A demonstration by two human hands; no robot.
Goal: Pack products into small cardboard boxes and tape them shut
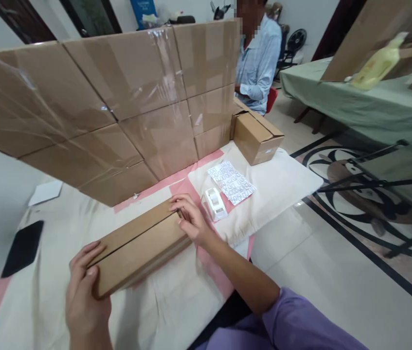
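A long brown cardboard box [140, 243] lies on the cloth in front of me, its two top flaps folded down with a narrow seam between them. My left hand [85, 277] grips its near left end, fingers over the top and thumb by the seam. At the far right end, my right hand [193, 218] holds the box with fingers curled over the top edge and corner. Just right of that hand is a white object that looks like a tape dispenser [216, 204]. A white sheet or pouch with a blue-grey print [232, 182] lies beyond it.
A wall of taped cardboard boxes [147, 102] stands across the table's back. A closed carton [259, 136] sits at its right end, near a person in a light blue shirt [259, 58]. At left lie a black flat object [22, 248] and a white one [45, 193].
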